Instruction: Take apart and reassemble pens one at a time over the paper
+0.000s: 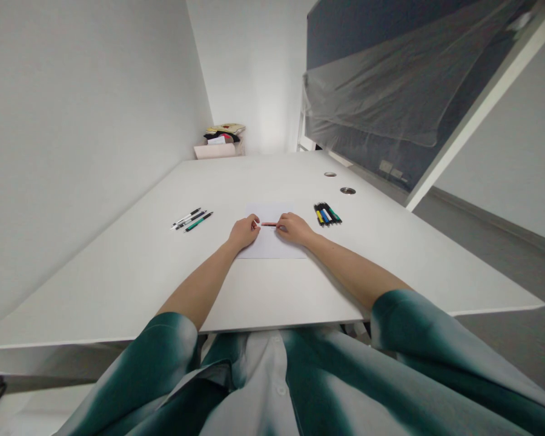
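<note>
Over a white sheet of paper (272, 247) on the table, my right hand (295, 228) grips the right end of a thin red pen (268, 224), which lies level and points left. My left hand (244, 232) is just beyond the pen's left end, thumb and fingers pinched together. Something small and pale shows at those fingertips, too small to name. A narrow gap seems to part it from the pen. Both wrists rest low, close to the paper.
To the left lie several loose pens (193, 220), white, black and green. On the right is a row of several coloured pens (327, 214). Two round cable holes, one a nearer grommet (347, 191), sit at the right edge. A box of cloth items (218, 145) stands at the far end.
</note>
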The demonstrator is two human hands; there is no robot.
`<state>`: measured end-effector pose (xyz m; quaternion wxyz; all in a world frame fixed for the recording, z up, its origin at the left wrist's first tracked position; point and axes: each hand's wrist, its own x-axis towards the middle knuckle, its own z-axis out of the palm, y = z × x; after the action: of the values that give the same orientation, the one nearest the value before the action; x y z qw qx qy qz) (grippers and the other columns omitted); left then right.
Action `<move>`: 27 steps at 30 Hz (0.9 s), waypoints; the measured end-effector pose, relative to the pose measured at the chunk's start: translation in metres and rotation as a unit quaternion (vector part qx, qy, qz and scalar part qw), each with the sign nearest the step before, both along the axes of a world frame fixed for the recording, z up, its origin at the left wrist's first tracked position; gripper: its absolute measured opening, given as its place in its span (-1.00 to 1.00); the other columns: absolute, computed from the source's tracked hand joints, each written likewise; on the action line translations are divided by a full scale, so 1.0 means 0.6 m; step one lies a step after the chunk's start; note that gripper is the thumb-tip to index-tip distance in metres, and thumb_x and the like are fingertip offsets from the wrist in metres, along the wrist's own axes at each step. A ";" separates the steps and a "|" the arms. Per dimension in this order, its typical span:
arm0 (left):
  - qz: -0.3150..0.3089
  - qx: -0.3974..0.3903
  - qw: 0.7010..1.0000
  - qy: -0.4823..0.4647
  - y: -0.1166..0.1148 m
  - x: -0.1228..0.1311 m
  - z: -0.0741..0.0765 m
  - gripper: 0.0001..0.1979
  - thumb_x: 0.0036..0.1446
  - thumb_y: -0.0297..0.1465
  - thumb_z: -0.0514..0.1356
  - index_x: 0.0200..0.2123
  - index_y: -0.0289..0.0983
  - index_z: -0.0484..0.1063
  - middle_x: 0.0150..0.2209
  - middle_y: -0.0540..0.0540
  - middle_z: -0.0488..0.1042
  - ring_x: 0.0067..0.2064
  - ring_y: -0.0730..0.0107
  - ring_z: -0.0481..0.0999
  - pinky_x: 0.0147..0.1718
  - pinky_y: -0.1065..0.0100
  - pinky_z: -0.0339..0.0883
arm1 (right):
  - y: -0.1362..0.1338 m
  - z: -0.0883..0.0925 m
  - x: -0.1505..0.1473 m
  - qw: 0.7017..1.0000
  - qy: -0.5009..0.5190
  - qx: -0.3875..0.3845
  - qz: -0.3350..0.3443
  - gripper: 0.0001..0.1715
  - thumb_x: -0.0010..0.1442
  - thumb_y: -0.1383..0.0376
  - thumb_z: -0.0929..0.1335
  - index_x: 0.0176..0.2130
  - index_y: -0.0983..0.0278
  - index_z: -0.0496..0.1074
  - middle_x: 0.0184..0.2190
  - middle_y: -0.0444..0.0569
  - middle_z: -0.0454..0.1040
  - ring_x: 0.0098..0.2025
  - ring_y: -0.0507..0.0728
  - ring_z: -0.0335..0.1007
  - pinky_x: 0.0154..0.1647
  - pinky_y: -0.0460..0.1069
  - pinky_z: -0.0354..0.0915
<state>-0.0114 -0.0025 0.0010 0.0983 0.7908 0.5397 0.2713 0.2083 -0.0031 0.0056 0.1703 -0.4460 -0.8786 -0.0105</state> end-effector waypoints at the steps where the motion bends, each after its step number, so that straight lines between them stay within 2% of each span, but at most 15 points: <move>1: 0.002 0.002 1.000 0.007 -0.002 0.000 0.002 -0.77 0.12 -0.43 0.17 -0.14 -0.22 0.51 -0.30 -0.07 0.58 -0.26 0.29 0.52 -0.14 0.30 0.37 | 0.000 0.000 0.000 1.000 -0.004 -0.001 -0.001 -0.77 0.26 0.33 0.34 -0.18 0.33 0.60 -0.19 0.10 0.51 -0.11 0.18 0.37 -0.07 0.00 0.20; 4: 0.002 0.001 1.000 0.029 -0.004 0.000 0.005 -0.84 0.14 -0.40 0.17 -0.22 -0.24 0.52 -0.30 -0.09 0.59 -0.26 0.30 0.52 -0.17 0.32 0.37 | 0.001 0.001 0.000 1.000 -0.007 -0.005 -0.001 -0.77 0.28 0.33 0.33 -0.18 0.33 0.60 -0.18 0.10 0.52 -0.10 0.18 0.36 -0.07 -0.01 0.19; 8: -0.001 -0.020 0.999 0.038 -0.002 0.000 0.004 -0.82 0.14 -0.38 0.17 -0.25 -0.26 0.56 -0.29 -0.11 0.61 -0.24 0.28 0.54 -0.17 0.32 0.37 | 0.002 0.000 0.000 1.000 -0.010 -0.009 -0.001 -0.76 0.28 0.34 0.33 -0.17 0.33 0.59 -0.17 0.10 0.52 -0.09 0.18 0.36 -0.07 -0.01 0.18; 16: -0.007 -0.028 0.998 0.059 0.003 0.001 0.003 -0.77 0.16 -0.40 0.15 -0.19 -0.26 0.60 -0.19 -0.13 0.60 -0.15 0.27 0.54 -0.06 0.29 0.40 | 0.001 0.002 0.000 1.000 -0.020 -0.011 -0.005 -0.76 0.29 0.32 0.33 -0.16 0.32 0.60 -0.17 0.09 0.52 -0.09 0.18 0.35 -0.10 -0.02 0.17; 27: -0.013 -0.037 0.998 0.046 0.004 -0.001 -0.002 -0.68 0.12 -0.43 0.17 -0.06 -0.26 0.56 -0.18 -0.10 0.60 -0.17 0.31 0.55 -0.03 0.31 0.41 | -0.001 0.002 -0.002 0.999 -0.029 -0.018 -0.004 -0.72 0.31 0.31 0.31 -0.13 0.29 0.61 -0.19 0.09 0.52 -0.11 0.17 0.36 -0.13 -0.02 0.17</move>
<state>-0.0118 0.0001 -0.0001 0.1059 0.8050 0.5433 0.2137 0.2071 -0.0037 0.0068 0.1369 -0.4524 -0.8812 -0.0084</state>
